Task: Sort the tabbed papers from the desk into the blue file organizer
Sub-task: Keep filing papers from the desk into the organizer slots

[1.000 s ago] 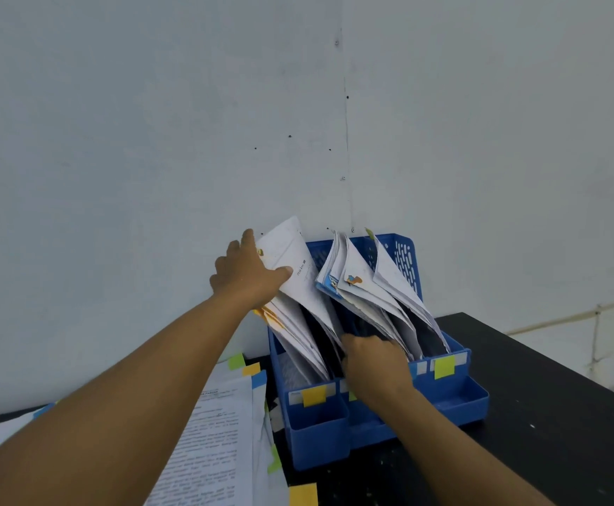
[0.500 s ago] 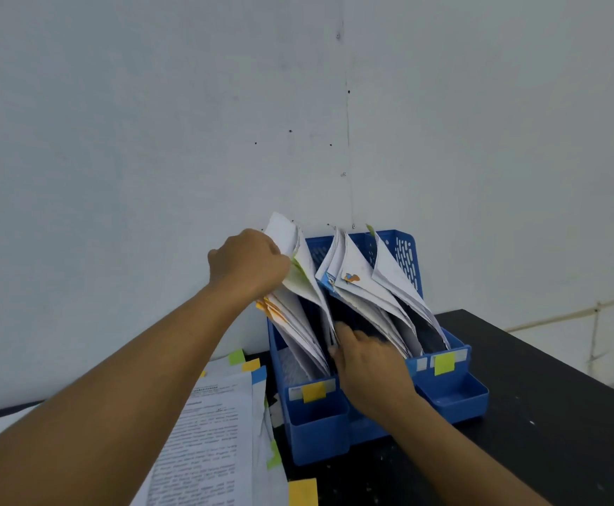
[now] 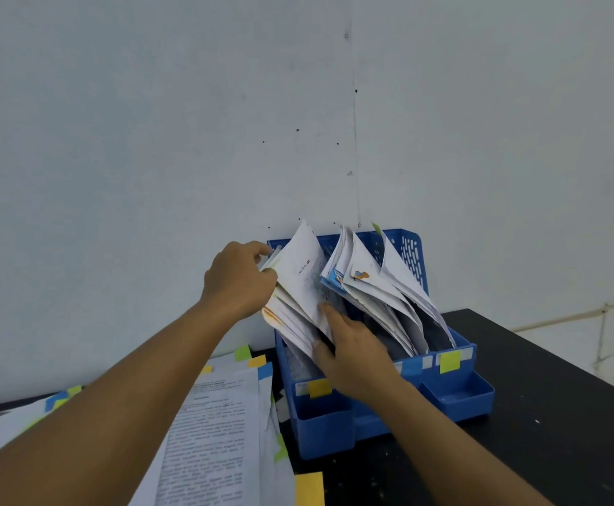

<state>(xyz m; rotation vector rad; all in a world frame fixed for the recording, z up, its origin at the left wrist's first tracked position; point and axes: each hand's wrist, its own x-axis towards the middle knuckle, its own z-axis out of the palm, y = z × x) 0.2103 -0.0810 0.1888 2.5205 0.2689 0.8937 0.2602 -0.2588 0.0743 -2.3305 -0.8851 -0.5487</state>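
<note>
White tabbed papers (image 3: pixel 221 429) lie stacked at the desk's (image 3: pixel 553 414) near left edge. Beyond them, at the back edge, stands the blue file organizer (image 3: pixel 455 392) — right hand (image 3: pixel 356 356) flat against its left sheaf (image 3: pixel 298 286), grip released; left hand (image 3: pixel 238 277) pinching that sheaf's top.

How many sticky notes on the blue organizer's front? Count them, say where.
2. A yellow note on the left compartment's front, a yellow-green note on the right one's. The right hand covers the middle front, so another may be hidden.
</note>
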